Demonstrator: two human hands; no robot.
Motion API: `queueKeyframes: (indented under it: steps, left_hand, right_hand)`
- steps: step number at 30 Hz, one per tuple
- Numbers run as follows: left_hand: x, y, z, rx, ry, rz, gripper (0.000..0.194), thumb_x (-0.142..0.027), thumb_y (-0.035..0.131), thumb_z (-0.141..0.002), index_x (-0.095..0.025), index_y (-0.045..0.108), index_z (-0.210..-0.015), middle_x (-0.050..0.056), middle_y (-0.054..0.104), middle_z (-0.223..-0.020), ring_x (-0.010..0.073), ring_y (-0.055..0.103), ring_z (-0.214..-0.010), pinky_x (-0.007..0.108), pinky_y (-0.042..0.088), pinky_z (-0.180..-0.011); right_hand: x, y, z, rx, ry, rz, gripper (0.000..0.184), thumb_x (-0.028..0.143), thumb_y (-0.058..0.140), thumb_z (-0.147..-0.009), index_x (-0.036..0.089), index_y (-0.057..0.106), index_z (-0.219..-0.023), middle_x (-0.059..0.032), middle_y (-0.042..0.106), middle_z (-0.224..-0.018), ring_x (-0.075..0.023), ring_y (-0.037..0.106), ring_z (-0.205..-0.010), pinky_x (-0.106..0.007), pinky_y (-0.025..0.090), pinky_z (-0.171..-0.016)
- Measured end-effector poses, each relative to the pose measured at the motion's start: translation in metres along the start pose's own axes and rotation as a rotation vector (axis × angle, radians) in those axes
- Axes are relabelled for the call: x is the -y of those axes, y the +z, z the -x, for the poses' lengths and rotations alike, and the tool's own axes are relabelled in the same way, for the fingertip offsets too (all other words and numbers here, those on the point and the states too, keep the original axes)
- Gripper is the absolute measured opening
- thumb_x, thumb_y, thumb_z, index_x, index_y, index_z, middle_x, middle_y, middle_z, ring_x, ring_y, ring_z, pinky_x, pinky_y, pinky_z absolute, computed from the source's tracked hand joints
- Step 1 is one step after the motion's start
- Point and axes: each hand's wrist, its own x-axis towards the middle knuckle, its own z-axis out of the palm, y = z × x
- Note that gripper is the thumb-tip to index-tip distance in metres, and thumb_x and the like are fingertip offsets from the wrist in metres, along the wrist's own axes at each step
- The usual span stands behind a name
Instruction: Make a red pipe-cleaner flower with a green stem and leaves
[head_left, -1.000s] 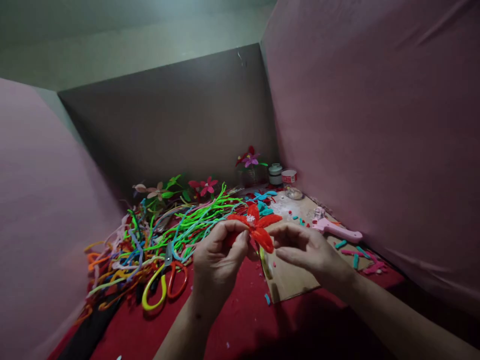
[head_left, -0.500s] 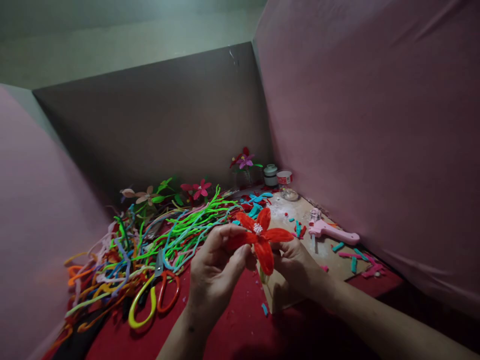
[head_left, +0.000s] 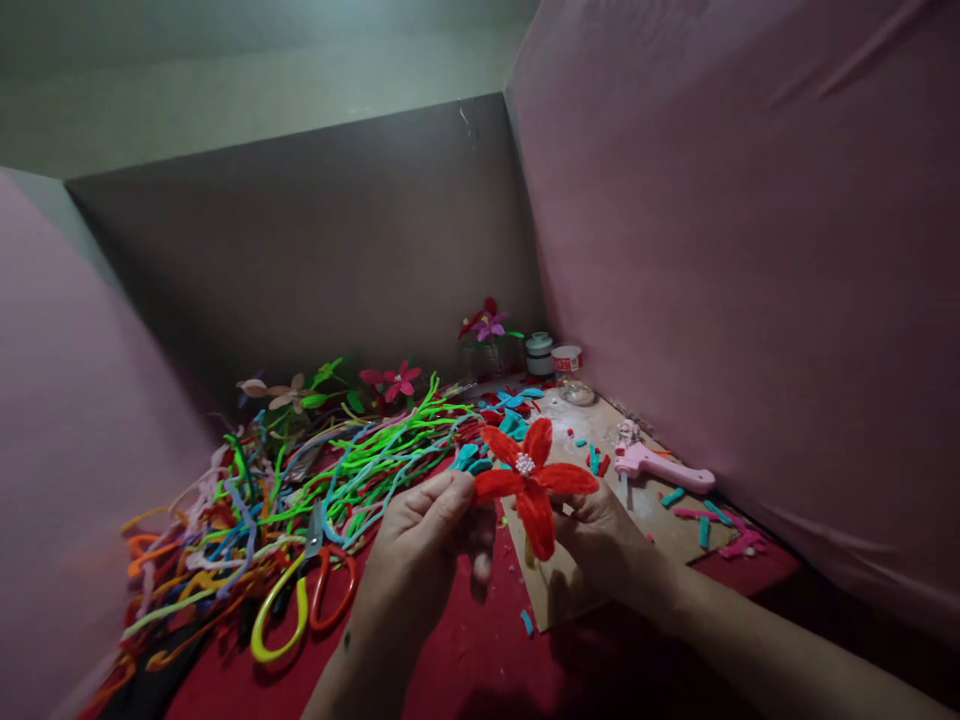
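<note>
A red pipe-cleaner flower (head_left: pixel 535 508) with a cluster of white beads at its centre faces me over the table. My right hand (head_left: pixel 611 540) grips it from behind and below; its fingertips are partly hidden by the petals. At the tip of the left petal, my left hand (head_left: pixel 424 535) has thumb and forefinger closed together, with the other fingers curled beneath. Scissors (head_left: pixel 306 585) with one yellow and one red handle lie left of my left hand. A pink hot glue gun (head_left: pixel 664 468) rests to the right of my right hand.
Green pipe cleaners (head_left: pixel 409 432) and a tangle of mixed colours (head_left: pixel 217 550) cover the left side. A tan board (head_left: pixel 559 575) with teal and red scraps lies under the hands. Finished flowers (head_left: pixel 401 382) and a small jar (head_left: pixel 539 355) stand at the back, near pink side walls (head_left: pixel 735 250).
My left hand has drawn back leftward from the flower's middle to the left petal's tip. The flower has shifted slightly right, still in my right hand.
</note>
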Motion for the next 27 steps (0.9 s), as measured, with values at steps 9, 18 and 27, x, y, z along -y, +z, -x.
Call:
queueKeyframes:
  steps: [9, 18, 27]
  left_hand:
    - [0.009, -0.005, -0.007, 0.021, -0.042, 0.143, 0.029, -0.039, 0.053, -0.079, -0.011, 0.056, -0.068, -0.001, 0.053, -0.051, 0.0067, 0.047, -0.031, 0.017, 0.038, -0.027]
    - [0.011, -0.026, -0.019, -0.262, 0.344, -0.395, 0.019, -0.028, 0.056, -0.077, -0.019, 0.055, -0.095, -0.002, 0.055, -0.070, 0.0078, 0.053, -0.053, 0.019, 0.046, -0.045]
    - [0.001, -0.016, -0.030, -0.198, 1.033, -1.331, 0.029, -0.016, 0.048, -0.082, -0.017, 0.054, -0.110, 0.012, 0.059, -0.106, 0.0207, 0.054, -0.100, 0.034, 0.045, -0.084]
  right_hand:
    - [0.006, -0.004, 0.000, -0.012, 0.014, 0.097, 0.021, 0.028, 0.050, -0.082, 0.021, 0.070, -0.082, -0.0001, 0.067, -0.074, -0.0135, 0.059, -0.074, -0.026, 0.046, -0.074]
    - [0.023, -0.021, -0.007, -0.003, 0.022, 0.334, 0.017, 0.026, 0.053, -0.080, 0.019, 0.067, -0.074, 0.0001, 0.062, -0.070, -0.0133, 0.054, -0.069, -0.026, 0.044, -0.069]
    - [0.019, -0.008, 0.011, 0.114, 0.142, 0.184, 0.018, 0.025, 0.054, -0.079, 0.020, 0.070, -0.075, 0.0001, 0.063, -0.068, -0.0131, 0.055, -0.067, -0.027, 0.045, -0.070]
